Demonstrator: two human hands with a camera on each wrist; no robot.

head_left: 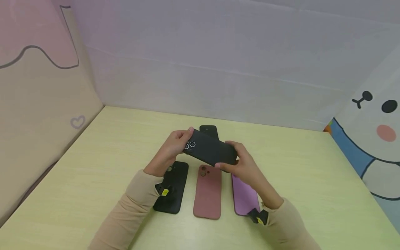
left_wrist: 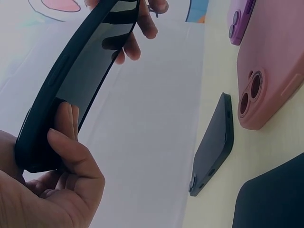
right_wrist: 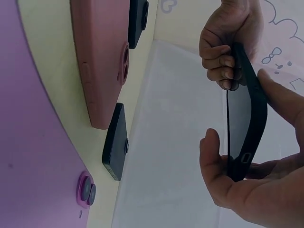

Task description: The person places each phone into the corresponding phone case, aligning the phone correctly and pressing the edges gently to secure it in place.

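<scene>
My left hand [head_left: 171, 148] grips the camera end of a phone in a black case [head_left: 210, 148], thumb along its edge. My right hand [head_left: 243, 166] holds the opposite end between thumb and fingers. The phone is raised and tilted, its back towards the head camera. Both wrist views show its glossy screen [left_wrist: 90, 66], and the black case rim [right_wrist: 256, 107] looks bowed along its length. In the left wrist view, left fingertips reach over the screen side; how far the phone sits inside the case there cannot be told.
On the pale wooden table [head_left: 109, 146] lie a black phone case [head_left: 175, 194], a pink phone case [head_left: 207, 194] and a purple phone case [head_left: 245, 198] in a row. Behind them is a dark phone [head_left: 208, 130]. Draped white sheeting [head_left: 203, 69] stands at the back.
</scene>
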